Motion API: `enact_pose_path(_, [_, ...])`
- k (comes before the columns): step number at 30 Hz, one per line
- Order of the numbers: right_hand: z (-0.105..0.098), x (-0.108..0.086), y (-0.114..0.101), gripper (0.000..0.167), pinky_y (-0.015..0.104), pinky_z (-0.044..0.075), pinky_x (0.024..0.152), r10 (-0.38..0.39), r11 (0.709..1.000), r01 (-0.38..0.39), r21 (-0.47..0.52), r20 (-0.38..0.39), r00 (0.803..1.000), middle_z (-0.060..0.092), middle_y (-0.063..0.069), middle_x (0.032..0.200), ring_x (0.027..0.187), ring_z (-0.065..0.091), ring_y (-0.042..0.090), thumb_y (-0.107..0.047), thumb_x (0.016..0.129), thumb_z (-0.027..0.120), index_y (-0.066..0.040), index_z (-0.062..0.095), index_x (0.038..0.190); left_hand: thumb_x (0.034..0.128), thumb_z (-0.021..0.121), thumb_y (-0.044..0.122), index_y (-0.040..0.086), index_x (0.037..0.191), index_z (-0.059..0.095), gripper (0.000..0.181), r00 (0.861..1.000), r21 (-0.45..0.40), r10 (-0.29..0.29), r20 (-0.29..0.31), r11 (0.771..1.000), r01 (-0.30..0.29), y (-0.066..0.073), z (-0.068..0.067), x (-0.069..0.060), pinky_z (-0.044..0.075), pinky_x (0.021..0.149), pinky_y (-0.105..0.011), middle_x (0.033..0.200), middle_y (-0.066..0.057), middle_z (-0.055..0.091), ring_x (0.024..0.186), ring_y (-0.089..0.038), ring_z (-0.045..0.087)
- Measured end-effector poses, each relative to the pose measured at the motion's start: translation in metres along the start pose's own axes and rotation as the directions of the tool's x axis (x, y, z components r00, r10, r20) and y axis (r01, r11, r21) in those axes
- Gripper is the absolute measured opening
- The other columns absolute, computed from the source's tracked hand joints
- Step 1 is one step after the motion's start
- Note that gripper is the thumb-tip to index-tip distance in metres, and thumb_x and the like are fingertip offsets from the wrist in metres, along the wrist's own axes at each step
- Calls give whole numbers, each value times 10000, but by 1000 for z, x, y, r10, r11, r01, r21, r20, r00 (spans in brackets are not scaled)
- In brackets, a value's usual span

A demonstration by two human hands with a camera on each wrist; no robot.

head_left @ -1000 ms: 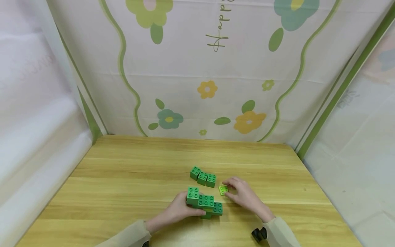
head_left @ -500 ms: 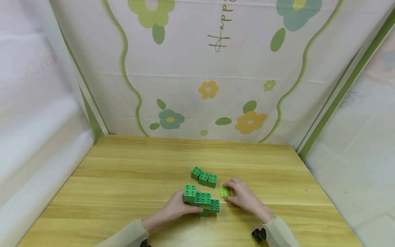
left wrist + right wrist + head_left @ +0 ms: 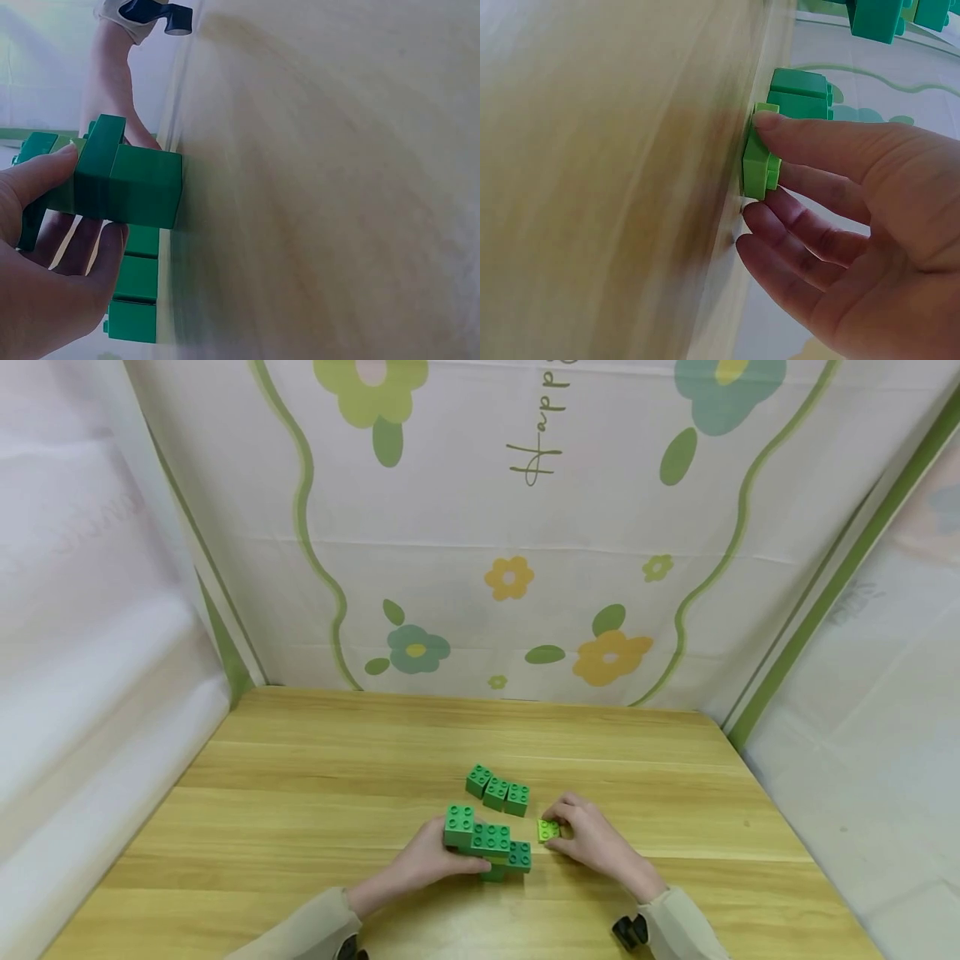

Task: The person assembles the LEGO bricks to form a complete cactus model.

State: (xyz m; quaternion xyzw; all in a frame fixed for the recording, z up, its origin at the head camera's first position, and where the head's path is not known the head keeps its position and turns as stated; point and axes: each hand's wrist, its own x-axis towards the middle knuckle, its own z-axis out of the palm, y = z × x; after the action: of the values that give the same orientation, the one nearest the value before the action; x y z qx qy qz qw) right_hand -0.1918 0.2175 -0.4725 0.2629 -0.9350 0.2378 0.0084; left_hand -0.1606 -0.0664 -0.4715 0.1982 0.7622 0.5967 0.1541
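My left hand (image 3: 431, 862) grips a stepped stack of green bricks (image 3: 491, 840), thumb across its near side and fingers behind. The left wrist view shows that thumb and the curled fingers around the stack (image 3: 142, 184). To the right, my right hand (image 3: 596, 843) has thumb and fingers at a flat lime-green brick (image 3: 548, 831) on the table. In the right wrist view the thumb of the hand (image 3: 870, 217) presses one end of the lime brick (image 3: 757, 169), with fingers bent around its other side.
Three green two-by-two bricks (image 3: 497, 793) sit in a slanting row on the wooden table (image 3: 337, 760), beyond the stack. A white cloth with printed flowers (image 3: 450, 527) hangs behind the table, and white cloth also hangs at both sides.
The left hand and its stack have shifted slightly left and away from me. The lime brick appears a little further right and nearer, between the right hand's thumb and fingers.
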Motion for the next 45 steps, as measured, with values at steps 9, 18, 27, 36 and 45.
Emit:
enact_pose_path(9, [-4,-3,-5,289,270,585,812,-14,1000,14,5,-17,1000,681,22,1043,927,631,132,-137,817,794,-68,693,1079,783,840,166,99,1188,646,454,1000,-12,3,13,1000,-2,-1,0,0,533,928,-177,1185,-82,729,1054,-86,686])
enact_pose_path(18, [-11,-10,-14,300,271,603,787,-82,996,83,30,-38,996,689,40,1047,902,649,134,-108,815,788,-48,683,1090,768,846,146,116,1191,660,463,1000,12,8,-2,1000,-8,-4,1,1,535,925,-184,1174,-84,733,1046,-113,692])
enact_pose_path(27, [-18,-15,-25,298,281,615,779,-182,983,184,18,-89,979,693,42,1032,892,665,146,-80,804,788,-38,682,1079,767,848,175,124,1177,672,449,999,66,20,-29,998,-18,-2,2,1,524,948,-212,1166,-62,736,1063,-133,676])
enact_pose_path(36, [-23,-17,-34,297,289,616,780,-237,971,238,-5,-122,964,690,26,1024,893,664,136,-89,814,783,-37,681,1088,767,848,177,135,1174,679,443,999,70,19,-34,997,-16,-3,1,1,517,940,-194,1159,-48,739,1057,-127,677])
enact_pose_path(45, [-26,-19,-42,313,272,615,763,-283,959,282,-25,-134,950,686,20,1001,879,660,117,-110,792,803,-46,683,1075,771,845,172,135,1179,675,444,1000,61,19,-25,998,-18,-4,2,2,518,942,-188,1166,-55,737,1058,-116,678])
